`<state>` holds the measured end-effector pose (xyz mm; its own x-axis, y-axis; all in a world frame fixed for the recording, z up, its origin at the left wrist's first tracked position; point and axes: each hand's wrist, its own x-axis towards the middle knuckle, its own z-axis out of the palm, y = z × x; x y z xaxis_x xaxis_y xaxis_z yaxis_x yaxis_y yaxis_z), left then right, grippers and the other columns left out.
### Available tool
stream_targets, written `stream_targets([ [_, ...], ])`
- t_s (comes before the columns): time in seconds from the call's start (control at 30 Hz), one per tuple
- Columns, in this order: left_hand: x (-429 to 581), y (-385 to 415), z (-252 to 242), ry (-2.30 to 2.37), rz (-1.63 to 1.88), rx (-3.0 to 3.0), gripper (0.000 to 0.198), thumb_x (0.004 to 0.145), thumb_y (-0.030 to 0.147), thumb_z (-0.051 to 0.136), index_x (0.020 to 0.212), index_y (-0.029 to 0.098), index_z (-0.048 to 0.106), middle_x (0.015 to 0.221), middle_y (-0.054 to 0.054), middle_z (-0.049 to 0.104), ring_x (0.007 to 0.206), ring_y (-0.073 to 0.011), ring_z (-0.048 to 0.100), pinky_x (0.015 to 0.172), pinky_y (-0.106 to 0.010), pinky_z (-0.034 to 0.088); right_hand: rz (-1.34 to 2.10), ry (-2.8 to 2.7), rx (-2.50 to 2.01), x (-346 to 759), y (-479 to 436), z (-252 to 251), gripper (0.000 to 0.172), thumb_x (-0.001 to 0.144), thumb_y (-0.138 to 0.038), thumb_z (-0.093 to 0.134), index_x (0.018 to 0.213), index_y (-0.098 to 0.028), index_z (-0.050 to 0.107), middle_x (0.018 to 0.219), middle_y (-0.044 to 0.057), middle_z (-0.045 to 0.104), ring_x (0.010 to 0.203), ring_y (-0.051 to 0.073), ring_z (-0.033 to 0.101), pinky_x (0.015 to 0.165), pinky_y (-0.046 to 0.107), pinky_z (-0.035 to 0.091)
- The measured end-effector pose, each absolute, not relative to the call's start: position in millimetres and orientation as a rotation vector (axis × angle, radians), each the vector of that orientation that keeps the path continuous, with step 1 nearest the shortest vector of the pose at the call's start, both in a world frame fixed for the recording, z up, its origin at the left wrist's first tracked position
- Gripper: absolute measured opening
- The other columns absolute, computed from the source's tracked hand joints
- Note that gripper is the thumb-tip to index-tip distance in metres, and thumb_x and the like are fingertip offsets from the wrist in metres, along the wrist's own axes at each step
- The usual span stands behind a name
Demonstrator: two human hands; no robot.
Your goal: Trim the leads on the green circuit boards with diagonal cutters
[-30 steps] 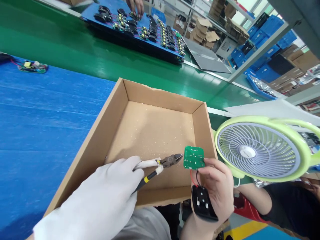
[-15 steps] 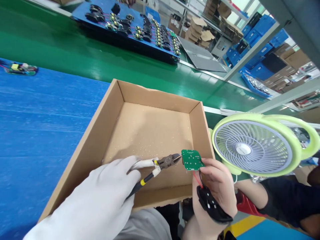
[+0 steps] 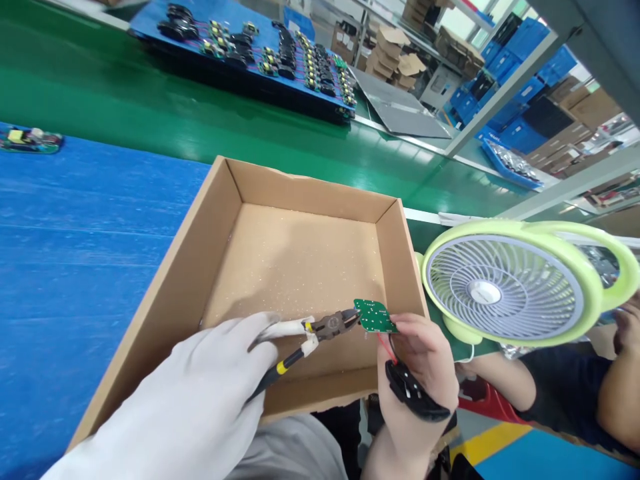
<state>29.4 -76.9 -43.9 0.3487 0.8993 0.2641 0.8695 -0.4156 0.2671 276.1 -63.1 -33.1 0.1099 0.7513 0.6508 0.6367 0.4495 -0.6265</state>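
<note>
My gloved left hand is closed around the handles of a pair of side cutters, whose jaws point right. Their tips are at the left edge of a small green circuit board; whether they touch it I cannot tell. Bare fingers of my right hand pinch that board by its right edge, solder side facing me. Red and black wires run from the board down to a black plastic plug housing with metal pins, which hangs against my right palm. Under both hands lies a shallow cardboard box with tiny bits scattered on its floor.
A light green fan stands right of the box. Beyond, a blue tray holds rows of boards and black housings. Another circuit board lies on the blue mat at left. A co-worker's arm is at the right.
The circuit board has tilted and moved slightly left with my right hand, closer to the cutter tips. The surroundings have shifted a little left in view. Both hands keep their hold.
</note>
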Motion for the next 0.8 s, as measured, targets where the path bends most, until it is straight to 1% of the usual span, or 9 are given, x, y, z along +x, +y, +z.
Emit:
stream_targets([
  [0.1, 28, -78, -45, 1.65, 0.567, 2.537, 0.058, 0.096, 0.004, 0.042, 0.122, 0.033, 0.084, 0.128, -0.004, 0.084, 0.111, -0.0238, 0.082, 0.1, -0.038, 0.067, 0.194, -1.554, -1.236, 274, -64, -34, 0.036, 0.098, -0.002, 0.073, 0.126, -0.024, 0.072, 0.112, 0.006, 0.077, 0.1, 0.019, 0.083, 0.079, 0.026, 0.075],
  [0.17, 27, -79, -47, 1.658, 0.541, 2.542, 0.056, 0.097, 0.003, 0.041, 0.121, 0.031, 0.083, 0.13, -0.005, 0.083, 0.114, -0.0246, 0.081, 0.103, -0.04, 0.066, 0.209, -1.527, -1.244, 273, -65, -34, 0.038, 0.098, -0.002, 0.073, 0.128, -0.024, 0.072, 0.114, 0.006, 0.077, 0.099, 0.019, 0.084, 0.079, 0.026, 0.075],
  [0.37, 26, -81, -54, 1.665, 0.494, 2.505, 0.057, 0.099, 0.004, 0.041, 0.127, 0.032, 0.081, 0.133, -0.006, 0.082, 0.113, -0.0255, 0.082, 0.103, -0.042, 0.067, 0.203, -1.516, -1.281, 272, -67, -37, 0.041, 0.096, -0.003, 0.074, 0.131, -0.025, 0.072, 0.116, 0.007, 0.079, 0.098, 0.02, 0.085, 0.08, 0.028, 0.076],
  [0.5, 24, -82, -56, 1.687, 0.411, 2.412, 0.06, 0.097, 0.006, 0.043, 0.137, 0.033, 0.08, 0.149, -0.006, 0.077, 0.129, -0.0294, 0.079, 0.111, -0.043, 0.066, 0.219, -1.513, -1.271, 273, -67, -37, 0.04, 0.098, -0.006, 0.074, 0.133, -0.025, 0.072, 0.116, 0.008, 0.08, 0.098, 0.022, 0.085, 0.078, 0.03, 0.077],
  [0.57, 23, -83, -56, 1.71, 0.366, 2.352, 0.062, 0.098, 0.007, 0.044, 0.14, 0.035, 0.079, 0.155, -0.005, 0.074, 0.133, -0.0304, 0.077, 0.111, -0.044, 0.067, 0.229, -1.512, -1.265, 273, -67, -38, 0.039, 0.099, -0.007, 0.073, 0.133, -0.025, 0.072, 0.116, 0.009, 0.08, 0.098, 0.022, 0.085, 0.078, 0.031, 0.077],
  [0.7, 25, -84, -54, 1.712, 0.296, 2.294, 0.063, 0.101, 0.007, 0.041, 0.143, 0.037, 0.076, 0.16, -0.005, 0.07, 0.139, -0.0303, 0.074, 0.115, -0.048, 0.066, 0.216, -1.526, -1.25, 273, -67, -39, 0.036, 0.1, -0.007, 0.072, 0.131, -0.024, 0.073, 0.118, 0.009, 0.079, 0.103, 0.023, 0.084, 0.081, 0.033, 0.077],
  [0.8, 25, -85, -55, 1.698, 0.284, 2.271, 0.063, 0.101, 0.006, 0.04, 0.141, 0.037, 0.077, 0.156, -0.005, 0.072, 0.139, -0.0315, 0.074, 0.112, -0.05, 0.067, 0.209, -1.523, -1.245, 271, -66, -38, 0.035, 0.1, -0.006, 0.072, 0.13, -0.024, 0.074, 0.117, 0.009, 0.078, 0.105, 0.022, 0.083, 0.082, 0.032, 0.076],
])
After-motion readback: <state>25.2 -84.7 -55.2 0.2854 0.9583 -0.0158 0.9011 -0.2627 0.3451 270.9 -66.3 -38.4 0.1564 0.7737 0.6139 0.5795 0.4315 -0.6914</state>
